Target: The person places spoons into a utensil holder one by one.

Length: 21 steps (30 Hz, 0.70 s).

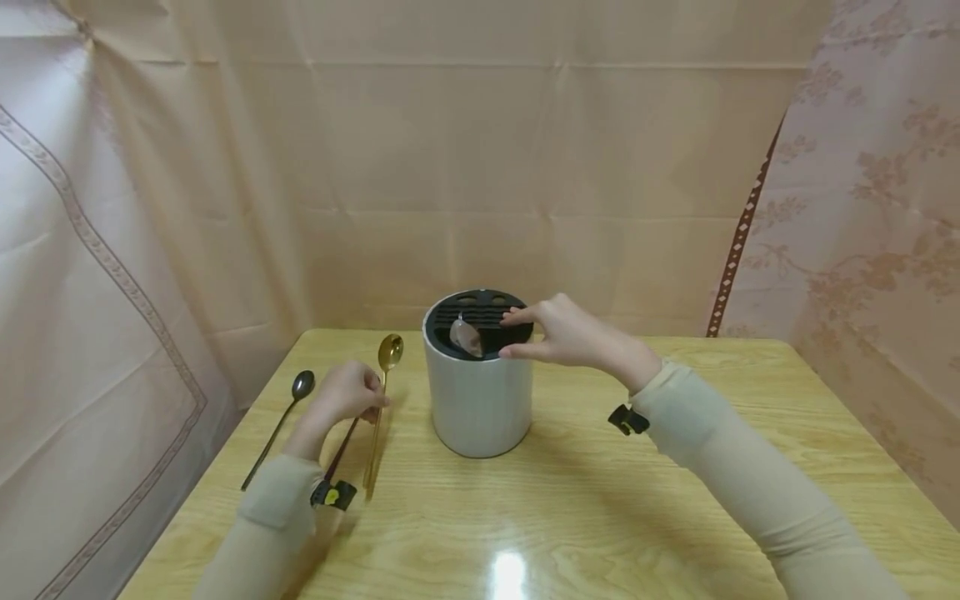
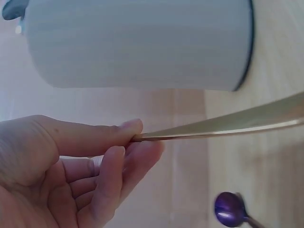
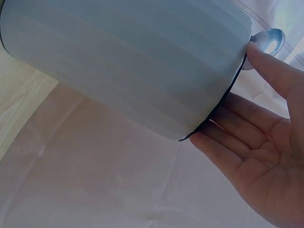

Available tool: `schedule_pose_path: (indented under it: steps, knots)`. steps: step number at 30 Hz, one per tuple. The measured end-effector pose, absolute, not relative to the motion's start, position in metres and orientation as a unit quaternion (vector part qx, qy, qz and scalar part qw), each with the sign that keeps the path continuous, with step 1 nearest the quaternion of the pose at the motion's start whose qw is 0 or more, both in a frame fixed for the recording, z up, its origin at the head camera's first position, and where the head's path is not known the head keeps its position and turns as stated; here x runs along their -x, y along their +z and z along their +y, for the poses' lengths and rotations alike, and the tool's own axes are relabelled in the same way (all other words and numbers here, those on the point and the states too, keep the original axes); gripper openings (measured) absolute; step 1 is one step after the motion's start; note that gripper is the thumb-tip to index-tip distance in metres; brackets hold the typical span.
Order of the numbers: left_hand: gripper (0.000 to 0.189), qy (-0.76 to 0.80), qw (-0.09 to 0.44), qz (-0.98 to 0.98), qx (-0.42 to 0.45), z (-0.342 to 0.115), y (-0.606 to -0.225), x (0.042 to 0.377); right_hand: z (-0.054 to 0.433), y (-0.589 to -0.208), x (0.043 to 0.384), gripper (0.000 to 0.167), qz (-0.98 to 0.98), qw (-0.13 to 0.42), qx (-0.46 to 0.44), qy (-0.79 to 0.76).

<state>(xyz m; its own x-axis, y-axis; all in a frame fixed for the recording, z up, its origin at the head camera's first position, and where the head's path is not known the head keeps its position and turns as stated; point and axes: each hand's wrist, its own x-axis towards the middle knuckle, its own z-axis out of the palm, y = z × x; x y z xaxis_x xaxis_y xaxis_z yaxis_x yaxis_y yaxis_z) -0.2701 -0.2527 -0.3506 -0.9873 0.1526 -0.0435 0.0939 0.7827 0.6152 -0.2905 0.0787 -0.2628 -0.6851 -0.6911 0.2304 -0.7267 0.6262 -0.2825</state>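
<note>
My left hand (image 1: 348, 392) pinches a gold spoon (image 1: 391, 351) between thumb and fingers just below its bowl, the handle slanting down toward me. In the left wrist view, the spoon's gold handle (image 2: 237, 122) widens away from the fingertips. Beside it, a white ribbed utensil holder (image 1: 480, 408) stands upright with a black slotted top (image 1: 491, 298). A silver spoon (image 1: 467, 337) sticks out of its front opening, bowl up. My right hand (image 1: 566, 332) rests at the holder's right rim, fingers extended over the top and thumb at the edge.
A dark spoon (image 1: 303, 385) lies at the table's left. Another dark handle (image 1: 341, 450) shows partly behind my left wrist. A purple spoon bowl (image 2: 230, 209) appears in the left wrist view. The wooden table (image 1: 600, 517) backs onto a beige curtain (image 1: 480, 167).
</note>
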Motion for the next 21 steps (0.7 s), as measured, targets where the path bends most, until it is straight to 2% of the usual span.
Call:
schedule_pose_path:
  steps: [8,21]
  knots:
    - [0.019,0.305,0.023,0.95,-0.066,-0.25,-0.323,0.27,0.079,-0.264,0.292,0.055,-0.9,0.054,-0.394,0.181]
    - [0.017,0.335,-0.059,0.938,-0.071,-0.238,-0.288,0.265,0.079,-0.262,0.289,0.055,-0.902,0.043,-0.388,0.183]
